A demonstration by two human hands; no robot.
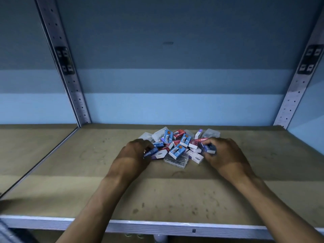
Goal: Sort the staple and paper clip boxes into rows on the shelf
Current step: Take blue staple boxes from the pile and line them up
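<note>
A jumbled pile of small boxes (pixel 177 146) lies in the middle of the brown shelf board (pixel 175 193): blue and red staple boxes, plus clear plastic paper clip boxes (pixel 177 159). My left hand (pixel 135 151) is at the pile's left side, fingers curled round a dark blue staple box (pixel 151 152). At the pile's right side, my right hand (pixel 222 153) grips another dark blue box (pixel 208 149). Both forearms reach in from the front edge.
Perforated metal uprights stand at the back left (pixel 77 95) and back right (pixel 294 95). A blue wall closes the back. The shelf's white front edge (pixel 157 226) runs along the bottom. Another shelf board (pixel 26 151) adjoins on the left.
</note>
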